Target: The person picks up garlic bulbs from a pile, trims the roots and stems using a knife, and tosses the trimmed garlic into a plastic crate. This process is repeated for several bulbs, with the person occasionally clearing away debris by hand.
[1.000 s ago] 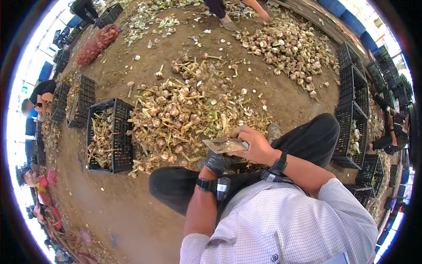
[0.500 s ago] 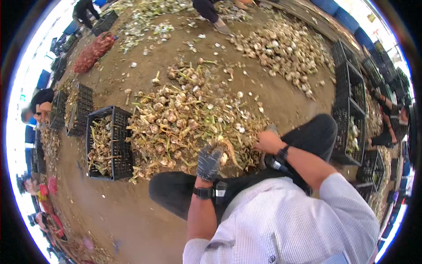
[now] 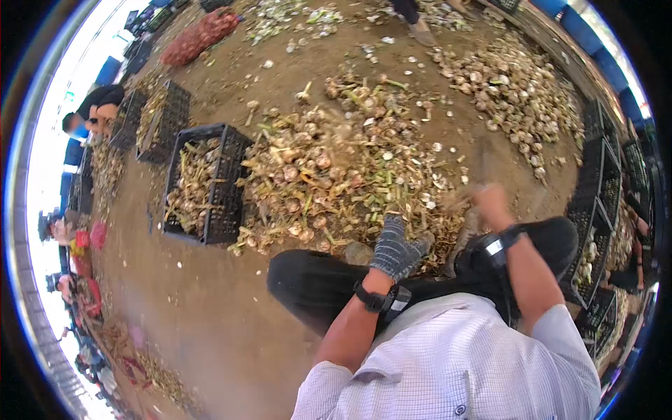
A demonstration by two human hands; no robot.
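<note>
My left hand [image 3: 400, 248], in a grey knit glove, is low at the near edge of a heap of garlic bulbs with stalks [image 3: 315, 161]. Its fingers stretch toward the heap with the thumb apart, and nothing shows between them. Bare and smeared by motion, my right hand [image 3: 493, 206] is above my right shin, its fingers curled. A blurred brownish streak lies beside it and a faint dark one above it; what it grips cannot be made out. Cut stalk pieces and loose peel [image 3: 392, 182] lie between the heap and my hands.
A black crate [image 3: 227, 175] of stalked garlic stands left of the heap. Trimmed bulbs [image 3: 518, 98] are piled at the upper right. A red mesh sack [image 3: 199, 38] lies at the upper left. More crates [image 3: 595, 182] line the right. Other people work around the edges.
The view has shifted, so the heap appears further right. My right hand has risen away from my lap and blurs. The stalked garlic bulb at my left hand no longer shows there.
</note>
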